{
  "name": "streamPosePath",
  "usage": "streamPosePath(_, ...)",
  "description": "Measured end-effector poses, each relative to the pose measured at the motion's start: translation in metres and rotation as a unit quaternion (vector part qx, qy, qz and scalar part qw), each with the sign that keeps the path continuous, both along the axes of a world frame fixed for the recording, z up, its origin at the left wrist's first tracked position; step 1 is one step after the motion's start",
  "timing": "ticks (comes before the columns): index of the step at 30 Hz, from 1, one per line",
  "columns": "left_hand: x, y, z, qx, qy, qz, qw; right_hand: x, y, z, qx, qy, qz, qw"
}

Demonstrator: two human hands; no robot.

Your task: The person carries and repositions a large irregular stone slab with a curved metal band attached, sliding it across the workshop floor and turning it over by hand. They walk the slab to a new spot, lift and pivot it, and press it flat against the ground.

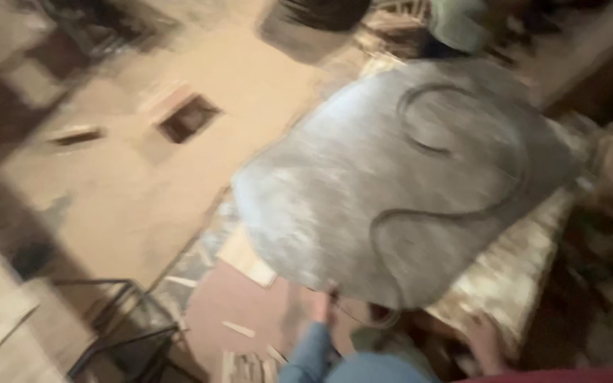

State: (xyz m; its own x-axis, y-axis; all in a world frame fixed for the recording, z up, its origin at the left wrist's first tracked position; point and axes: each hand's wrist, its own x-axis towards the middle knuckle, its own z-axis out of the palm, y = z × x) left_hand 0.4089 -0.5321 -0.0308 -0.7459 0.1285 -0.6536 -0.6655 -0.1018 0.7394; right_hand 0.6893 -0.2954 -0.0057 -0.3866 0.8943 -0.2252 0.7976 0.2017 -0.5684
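Slab handling under way, view blurred

Slab, grey, broad and flat, sits tilted over rubble. Left hand grips its near edge; right hand rests beside the lower corner, grip indistinct. Judged a lifting step; a firm two-handed hold appears needed.

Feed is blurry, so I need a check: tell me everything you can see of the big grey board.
The grey board is a large flat panel with rounded corners, dusty and streaked, marked with a dark looping S-shaped line. It sits tilted over a pale slab. The left hand touches its lower edge; the right hand lies nearby. Blur hides its material.
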Motion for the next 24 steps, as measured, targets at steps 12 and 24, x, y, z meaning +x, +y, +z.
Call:
streamPosePath(12,-0.042,0.038,-0.031,-0.017,-0.001,0.097,0.995,0.017,0.194,-0.012,0.193,0.134,0.035,0.971)
streamPosePath(24,-0.149,0.026,-0.028,-0.052,0.018,0.044,0.998,-0.015,0.269,-0.031,0.149,0.087,0.055,0.984)
